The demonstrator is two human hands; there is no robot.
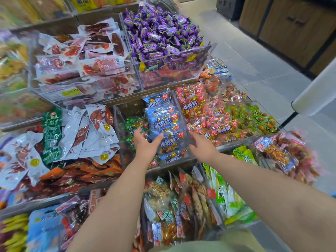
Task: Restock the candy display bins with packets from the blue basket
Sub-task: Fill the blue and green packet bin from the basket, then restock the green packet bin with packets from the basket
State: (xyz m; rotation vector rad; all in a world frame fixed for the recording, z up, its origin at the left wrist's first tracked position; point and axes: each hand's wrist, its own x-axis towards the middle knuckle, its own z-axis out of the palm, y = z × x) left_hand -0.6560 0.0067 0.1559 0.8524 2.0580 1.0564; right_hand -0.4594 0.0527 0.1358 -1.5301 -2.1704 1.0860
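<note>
A stack of blue candy packets fills a clear bin in the middle tier of the display. My left hand is at the stack's left side, thumb touching a front blue packet, fingers spread and loosely bent. My right hand sits at the stack's right side, fingers hidden behind the bin's divider edge. Neither hand visibly grips a packet. Green packets lie in the compartment left of the blue ones. Red packets fill the bin to the right. The blue basket is not in view.
Purple wrapped candies heap in the upper bin. White and red packs fill bins on the left. Mixed snack packs stand in the lowest bin near my body. Grey floor tiles and wooden cabinets are at right.
</note>
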